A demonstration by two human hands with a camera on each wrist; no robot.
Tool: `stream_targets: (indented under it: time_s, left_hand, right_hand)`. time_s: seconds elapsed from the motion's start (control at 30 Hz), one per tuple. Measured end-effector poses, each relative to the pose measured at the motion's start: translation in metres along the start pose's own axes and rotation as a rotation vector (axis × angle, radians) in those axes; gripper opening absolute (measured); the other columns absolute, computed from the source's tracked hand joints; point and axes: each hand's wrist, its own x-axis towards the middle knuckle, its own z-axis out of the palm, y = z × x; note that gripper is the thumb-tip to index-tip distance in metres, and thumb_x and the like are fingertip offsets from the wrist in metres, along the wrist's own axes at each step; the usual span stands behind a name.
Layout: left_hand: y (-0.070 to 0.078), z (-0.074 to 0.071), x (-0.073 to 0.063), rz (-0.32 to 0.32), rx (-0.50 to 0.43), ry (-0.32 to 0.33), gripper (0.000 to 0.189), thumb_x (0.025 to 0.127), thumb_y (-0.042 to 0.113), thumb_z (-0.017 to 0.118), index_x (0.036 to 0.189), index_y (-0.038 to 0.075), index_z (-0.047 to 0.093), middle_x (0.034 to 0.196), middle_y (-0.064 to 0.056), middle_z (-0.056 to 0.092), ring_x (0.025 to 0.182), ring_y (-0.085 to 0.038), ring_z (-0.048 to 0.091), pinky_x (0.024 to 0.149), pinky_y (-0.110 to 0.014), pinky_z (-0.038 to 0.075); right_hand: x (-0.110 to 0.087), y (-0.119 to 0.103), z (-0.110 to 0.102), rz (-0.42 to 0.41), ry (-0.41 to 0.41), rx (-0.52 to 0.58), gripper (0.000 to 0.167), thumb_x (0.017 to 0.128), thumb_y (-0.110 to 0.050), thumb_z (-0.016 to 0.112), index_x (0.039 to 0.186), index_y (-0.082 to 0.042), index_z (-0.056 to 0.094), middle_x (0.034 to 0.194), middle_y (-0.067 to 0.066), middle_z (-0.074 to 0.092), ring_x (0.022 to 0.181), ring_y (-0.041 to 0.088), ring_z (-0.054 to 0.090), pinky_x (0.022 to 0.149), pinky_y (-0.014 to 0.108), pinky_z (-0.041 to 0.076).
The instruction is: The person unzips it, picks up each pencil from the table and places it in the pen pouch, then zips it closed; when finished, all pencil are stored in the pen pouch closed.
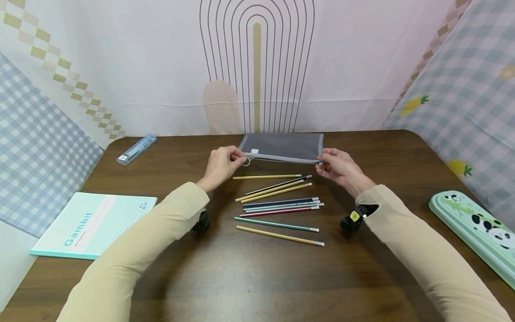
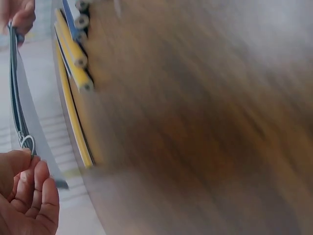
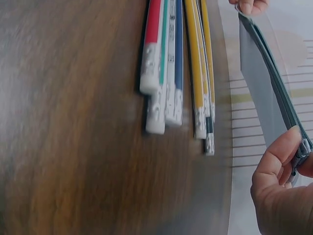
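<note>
Grey zip pouch (image 1: pixel 283 147): far middle of brown table (image 1: pixel 225 277), long axis left to right, zipper edge toward the person. Left hand (image 1: pixel 221 165) pinches the ring pull at the pouch's left end; right hand (image 1: pixel 339 167) pinches its right end. Pencils (image 1: pixel 279 203): loose row just nearer, eraser ends pointing right. Right wrist view alone shows zipper teeth and eraser ferrules (image 3: pixel 161 110); head view alone shows notebook (image 1: pixel 92 223), panda case (image 1: pixel 479 228), blue pen box (image 1: pixel 137 150)

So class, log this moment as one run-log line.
left hand: pinches zip pull | right hand: grips grey pouch end | pencils: on table
</note>
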Motion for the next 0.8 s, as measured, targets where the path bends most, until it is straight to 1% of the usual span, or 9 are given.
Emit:
stream_targets:
  time_s: [0.1, 0.23, 0.53, 0.8]
  left_hand:
    - [-0.007, -0.004, 0.000, -0.009, 0.006, 0.014, 0.009, 0.086, 0.015, 0.068, 0.087, 0.006, 0.071, 0.082, -0.008, 0.071, 0.073, -0.019, 0.063, 0.065, -0.028, 0.047]
    - [-0.011, -0.009, -0.001, -0.012, 0.016, 0.017, 0.010, 0.087, 0.015, 0.068, 0.087, 0.006, 0.070, 0.083, -0.008, 0.071, 0.074, -0.019, 0.063, 0.067, -0.029, 0.047]
    - [-0.014, -0.016, 0.000, 0.000, 0.036, 0.009, 0.008, 0.088, 0.013, 0.066, 0.088, 0.005, 0.068, 0.084, -0.008, 0.068, 0.075, -0.020, 0.061, 0.067, -0.029, 0.046]
    - [-0.015, -0.017, 0.000, 0.015, 0.044, 0.005, 0.009, 0.088, 0.013, 0.066, 0.088, 0.005, 0.068, 0.083, -0.009, 0.068, 0.076, -0.020, 0.060, 0.068, -0.029, 0.046]
  right_hand:
    - [0.000, 0.000, -0.004, -0.005, 0.002, 0.000, 0.019, 0.094, -0.001, 0.044, 0.107, -0.015, 0.041, 0.068, 0.000, 0.053, 0.056, 0.008, 0.055, 0.056, 0.017, 0.050]
    - [0.000, -0.001, -0.007, -0.013, -0.008, -0.001, 0.019, 0.094, 0.000, 0.043, 0.106, -0.014, 0.040, 0.068, -0.001, 0.053, 0.055, 0.008, 0.055, 0.056, 0.017, 0.050]
    - [-0.001, -0.002, -0.010, -0.025, -0.013, -0.014, 0.016, 0.095, 0.000, 0.042, 0.104, -0.013, 0.041, 0.069, -0.001, 0.053, 0.056, 0.008, 0.056, 0.056, 0.017, 0.051]
    - [-0.001, -0.003, -0.012, -0.037, -0.014, -0.013, 0.015, 0.095, 0.000, 0.042, 0.105, -0.011, 0.042, 0.071, -0.001, 0.054, 0.056, 0.008, 0.055, 0.056, 0.017, 0.050]
